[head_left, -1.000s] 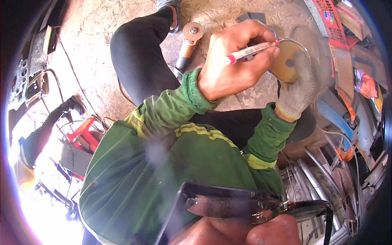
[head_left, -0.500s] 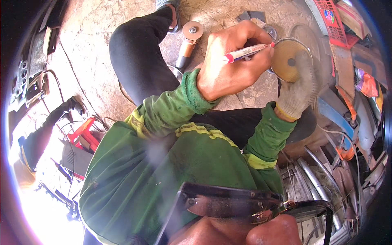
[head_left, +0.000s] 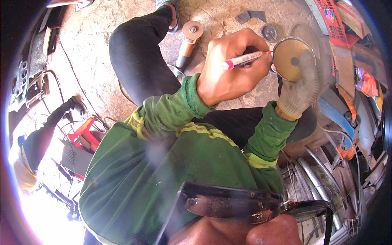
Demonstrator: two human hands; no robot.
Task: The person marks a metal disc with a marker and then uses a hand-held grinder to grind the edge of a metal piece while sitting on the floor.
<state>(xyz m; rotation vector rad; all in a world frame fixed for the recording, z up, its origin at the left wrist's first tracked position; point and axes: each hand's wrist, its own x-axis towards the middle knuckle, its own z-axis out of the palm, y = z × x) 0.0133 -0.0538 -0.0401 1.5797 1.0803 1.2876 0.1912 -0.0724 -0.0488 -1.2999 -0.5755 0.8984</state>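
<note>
My bare left hand (head_left: 232,67) is closed around a marker pen (head_left: 245,60) with a white barrel and red ends. The marker's far end meets the left rim of a round, yellowish-brown disc (head_left: 286,63) with a dark round spot near its middle and a shiny edge. In a pale knitted work glove, my right hand (head_left: 300,87) grips that disc from its lower right side. Its fingers are partly hidden behind and along the disc. Beyond my left hand lies an angle grinder (head_left: 188,45) with a brown disc fitted.
Dark flat scraps (head_left: 251,17) and a small round metal part (head_left: 268,33) lie on the floor (head_left: 228,10) beyond my hands. A red plastic crate (head_left: 330,24) and metal pieces line the right side. Metal tubes (head_left: 312,177) lie lower right. Another person's arm (head_left: 41,134) shows at left.
My left hand has dropped slightly nearer to me with the marker. The disc has shifted a little to the right in my right hand. Part of a foot now shows at the top left.
</note>
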